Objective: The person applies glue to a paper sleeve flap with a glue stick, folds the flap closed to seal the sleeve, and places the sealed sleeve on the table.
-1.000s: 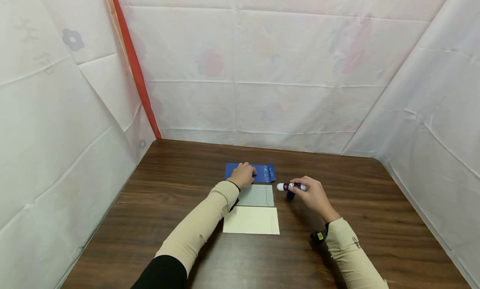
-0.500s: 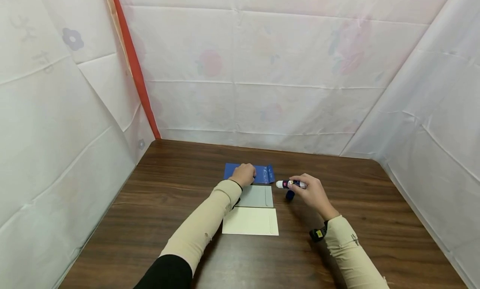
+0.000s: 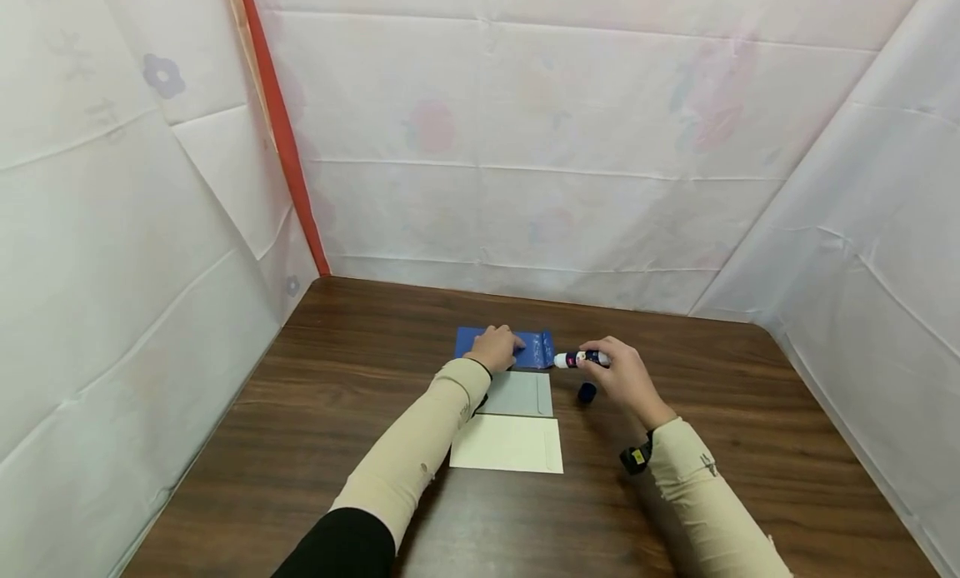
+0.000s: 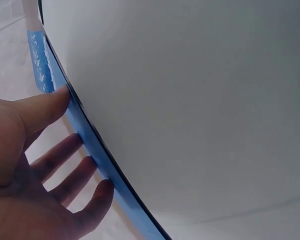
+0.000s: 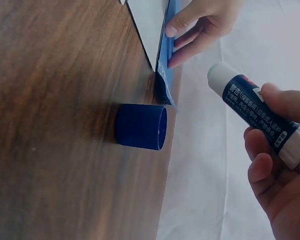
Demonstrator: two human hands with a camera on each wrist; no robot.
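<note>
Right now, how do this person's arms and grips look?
The left grip and right grip are bare, without gloves. The left sleeve is beige with a small dark spot, meeting black fabric higher up; a black band crosses that wrist. The right sleeve is also beige, with dark markings near the cuff, and a black device with a yellow patch sits at the wrist.

High up, the head view looks forward and down on the blue envelope (image 3: 536,355); the left wrist view hugs it, nearly edge-on; the right wrist view peers from its right, farther off. All three share it!
</note>
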